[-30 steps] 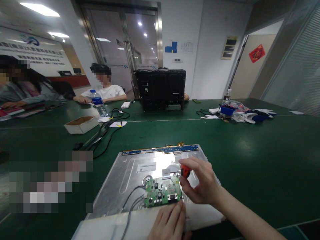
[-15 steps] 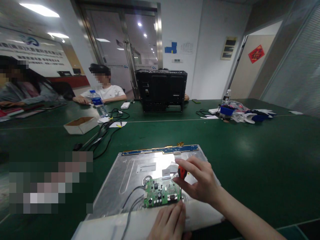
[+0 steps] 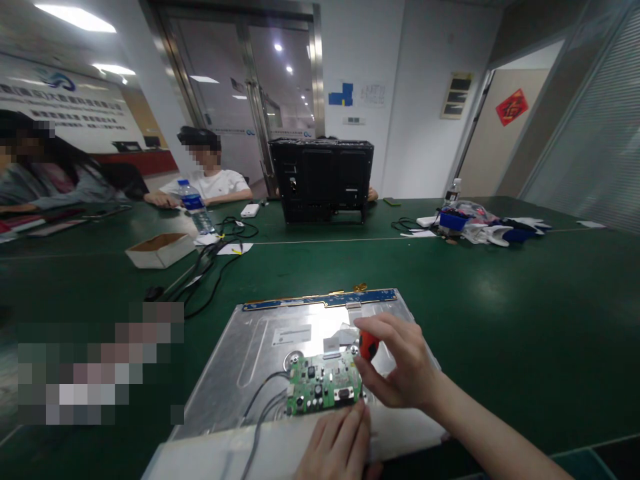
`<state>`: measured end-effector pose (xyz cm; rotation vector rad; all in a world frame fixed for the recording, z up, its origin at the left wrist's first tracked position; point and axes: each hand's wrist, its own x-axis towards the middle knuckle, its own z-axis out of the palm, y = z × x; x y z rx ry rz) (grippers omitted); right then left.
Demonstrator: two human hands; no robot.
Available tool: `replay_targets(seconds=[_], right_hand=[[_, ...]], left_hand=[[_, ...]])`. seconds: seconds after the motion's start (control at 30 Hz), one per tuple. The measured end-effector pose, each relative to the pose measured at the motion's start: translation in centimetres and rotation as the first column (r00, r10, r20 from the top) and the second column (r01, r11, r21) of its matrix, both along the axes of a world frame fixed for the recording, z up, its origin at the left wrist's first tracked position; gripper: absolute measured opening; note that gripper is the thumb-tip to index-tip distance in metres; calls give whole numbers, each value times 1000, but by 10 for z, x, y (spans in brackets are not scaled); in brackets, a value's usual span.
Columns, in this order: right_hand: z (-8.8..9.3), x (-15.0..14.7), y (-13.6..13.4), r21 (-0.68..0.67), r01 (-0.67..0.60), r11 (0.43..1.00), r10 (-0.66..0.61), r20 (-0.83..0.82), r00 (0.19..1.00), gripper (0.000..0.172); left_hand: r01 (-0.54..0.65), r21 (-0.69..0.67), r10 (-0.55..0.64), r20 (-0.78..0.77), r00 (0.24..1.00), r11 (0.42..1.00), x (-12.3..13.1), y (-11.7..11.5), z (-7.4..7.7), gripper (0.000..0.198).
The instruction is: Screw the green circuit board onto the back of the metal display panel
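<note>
A silver metal panel back [image 3: 250, 360] lies on the green table [image 3: 500, 313] before me, a blue strip board [image 3: 320, 300] along its far edge. On it sits a small green circuit board [image 3: 323, 387] with grey wires [image 3: 260, 407] leading off to the left. My right hand [image 3: 400, 363] pinches a red-handled screwdriver [image 3: 369, 345] upright at the board's right corner. Just below the board, my left hand [image 3: 340, 443] lies flat on the panel's near edge, fingers together and pressing.
A black monitor back [image 3: 323, 180] stands mid-table. A water bottle [image 3: 193, 207], a cardboard box [image 3: 160, 250] and black cables [image 3: 210, 267] lie to the left. Bags and gloves [image 3: 485, 227] sit far right. Two seated people are at the far left side.
My right fingers have shifted round the screwdriver handle, twisting it in place. The left hand and the board stay put.
</note>
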<state>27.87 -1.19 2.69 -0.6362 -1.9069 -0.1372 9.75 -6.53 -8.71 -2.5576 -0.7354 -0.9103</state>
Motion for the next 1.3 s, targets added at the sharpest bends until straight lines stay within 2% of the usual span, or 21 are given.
replay_targets(seconds=[0.2, 0.5, 0.73, 0.87, 1.1, 1.3], right_hand=[[-5, 0, 2, 11, 62, 998, -61, -6, 998, 38], [-1, 0, 0, 16, 63, 998, -64, 26, 998, 48], [-2, 1, 1, -22, 41, 999, -40, 36, 999, 36], [-5, 1, 3, -15, 96, 995, -95, 39, 995, 40], [-4, -1, 2, 9, 57, 998, -58, 46, 997, 52], [-6, -1, 3, 17, 72, 997, -72, 1, 997, 40]], left_hand=[[28, 31, -27, -22, 999, 999, -1, 4, -2, 33], [-3, 16, 2, 8, 1000, 1000, 0, 1, 1, 30], [12, 32, -13, 16, 1000, 999, 1, 3, 1, 30], [14, 19, -15, 9, 1000, 1000, 1, 3, 2, 31], [21, 20, -21, -3, 1000, 1000, 1, 3, 0, 30], [12, 1, -12, 10, 1000, 1000, 0, 2, -1, 30]])
